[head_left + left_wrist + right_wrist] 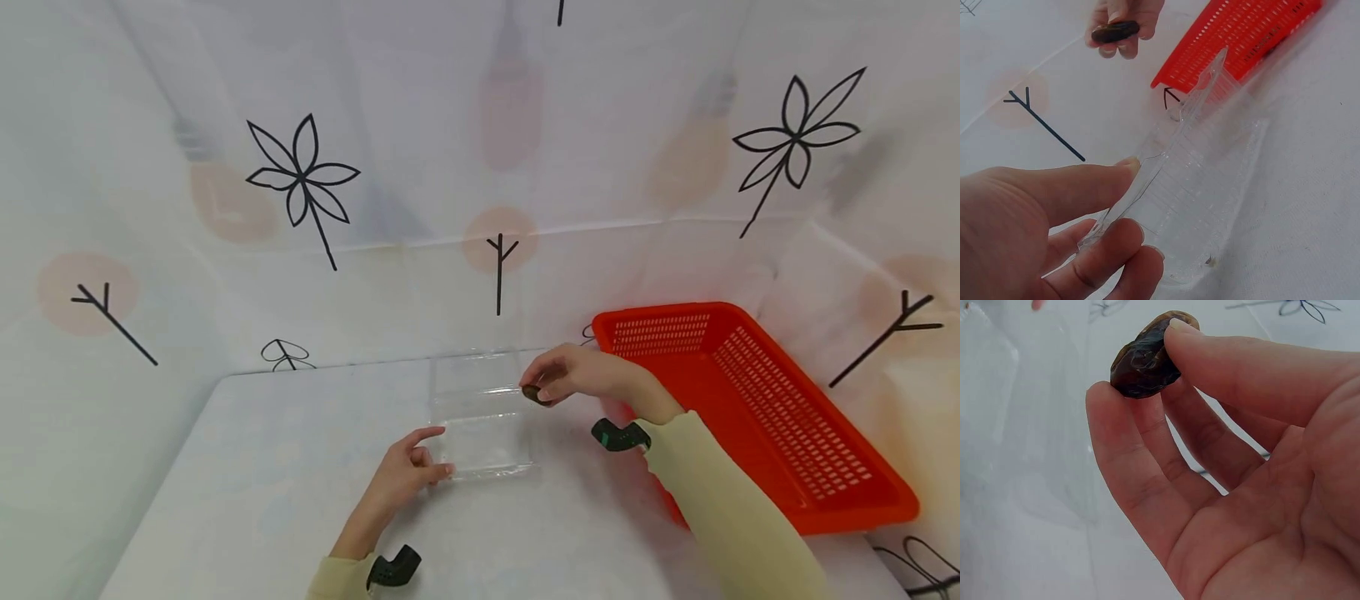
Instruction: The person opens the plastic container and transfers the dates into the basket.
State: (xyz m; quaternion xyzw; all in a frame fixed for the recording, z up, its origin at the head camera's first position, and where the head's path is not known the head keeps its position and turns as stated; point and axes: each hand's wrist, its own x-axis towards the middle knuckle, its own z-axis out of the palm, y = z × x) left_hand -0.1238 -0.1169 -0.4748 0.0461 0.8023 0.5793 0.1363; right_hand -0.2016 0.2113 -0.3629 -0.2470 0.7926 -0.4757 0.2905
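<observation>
A clear plastic clamshell box (491, 472) lies on the white table, its lid (476, 375) folded open toward the back. My left hand (408, 468) pinches the box's left edge; the left wrist view shows the thumb on one side of the rim and curled fingers on the other. Just right of the lid, my right hand (581, 373) holds a dark brown, glossy, oval lump (1147, 359) between thumb and fingertips. Its surface is uneven, with a lighter brown edge, and part of it is hidden behind the thumb.
At the right stands a red plastic basket (817, 400) with slotted walls, partly behind my right forearm. White cloth (420, 292) printed with black plant drawings hangs behind and beside the table (247, 467). Dark wrist devices (395, 567) sit on both wrists.
</observation>
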